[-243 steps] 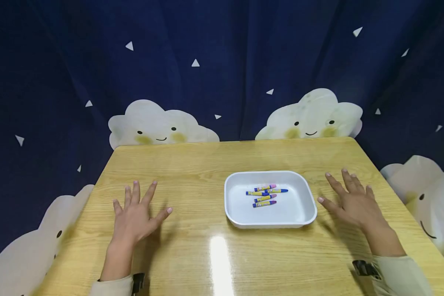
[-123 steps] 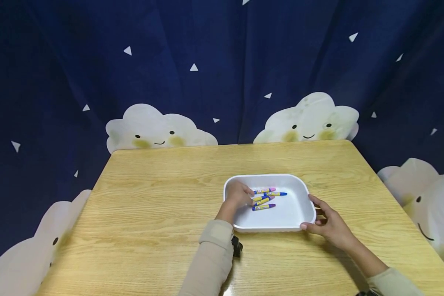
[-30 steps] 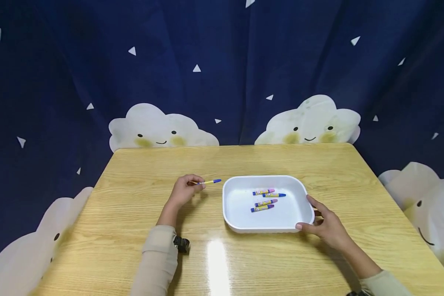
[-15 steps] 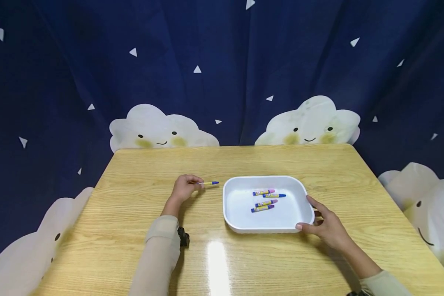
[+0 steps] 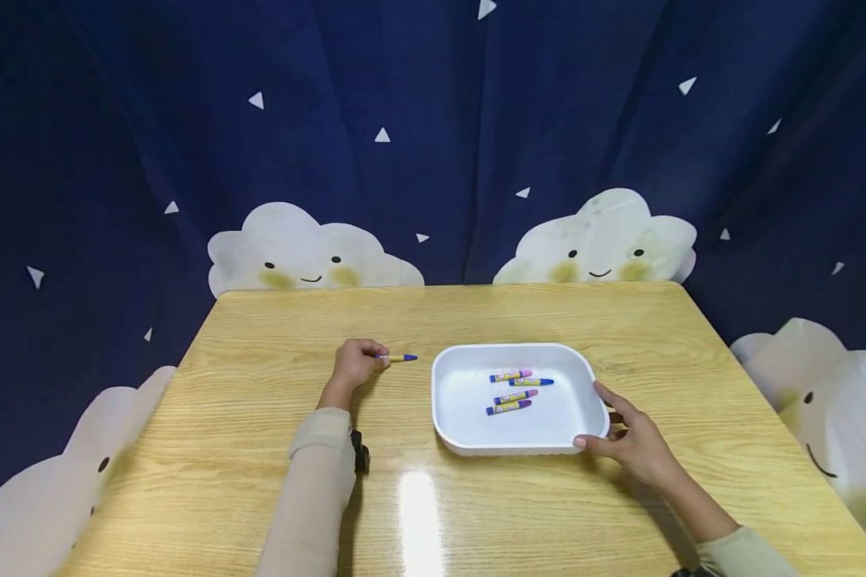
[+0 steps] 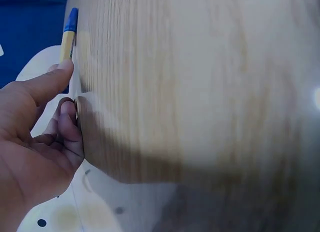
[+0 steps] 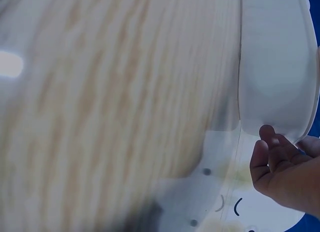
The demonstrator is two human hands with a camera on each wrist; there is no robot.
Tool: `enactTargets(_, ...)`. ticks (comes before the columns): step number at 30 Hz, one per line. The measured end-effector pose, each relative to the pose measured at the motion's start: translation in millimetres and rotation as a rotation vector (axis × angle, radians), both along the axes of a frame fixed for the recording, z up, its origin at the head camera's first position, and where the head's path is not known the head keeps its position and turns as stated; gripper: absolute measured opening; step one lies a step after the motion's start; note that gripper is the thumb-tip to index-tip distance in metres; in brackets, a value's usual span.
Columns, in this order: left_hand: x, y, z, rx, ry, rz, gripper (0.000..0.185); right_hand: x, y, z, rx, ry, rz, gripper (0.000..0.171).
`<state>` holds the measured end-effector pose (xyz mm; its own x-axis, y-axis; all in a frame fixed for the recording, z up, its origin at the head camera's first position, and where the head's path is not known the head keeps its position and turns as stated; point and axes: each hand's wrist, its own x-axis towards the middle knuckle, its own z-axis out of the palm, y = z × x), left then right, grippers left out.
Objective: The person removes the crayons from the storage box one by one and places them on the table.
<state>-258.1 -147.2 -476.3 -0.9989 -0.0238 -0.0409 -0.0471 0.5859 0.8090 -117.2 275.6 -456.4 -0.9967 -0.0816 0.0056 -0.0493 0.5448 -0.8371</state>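
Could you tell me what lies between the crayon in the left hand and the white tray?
Only bare wooden table: the head view shows a short empty gap between the blue-tipped crayon pinched by the left hand and the white tray.

Blue-tipped yellow crayon lies flat on the table, just off the tray's left rim, tip pointing toward the tray, near end pinched by left hand. White rounded tray sits right of table centre, nearer the front edge, holding four crayons lying roughly parallel.
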Motion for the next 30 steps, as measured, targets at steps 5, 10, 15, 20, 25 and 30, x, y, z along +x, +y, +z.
enactTargets(5,-2.5,-1,1.7,-0.038,-0.02,-0.006,0.008,-0.9,-1,-1.0,-0.005,-0.009,-0.002,0.093)
enactTargets(10,0.4,-2,4.8,-0.025,-0.04,-0.017,0.018,-0.6,-2,-1.8,-0.009,-0.008,0.0,0.093)
enactTargets(15,11.7,5,19.4,0.062,0.019,-0.042,0.031,0.2,-3,-0.8,-0.017,0.018,0.006,0.093)
enactTargets(20,24.4,21,38.1,0.121,0.096,-0.073,0.03,-0.3,-4,1.2,0.005,0.028,0.02,0.093)
enactTargets(25,35.6,40,51.2,0.195,0.109,-0.089,0.027,-1.7,-3,1.6,0.037,0.025,0.027,0.094)
enactTargets(30,43.9,62,58.7,0.259,0.09,-0.127,0.026,-2.3,-1,2.6,0.045,0.021,0.03,0.095)
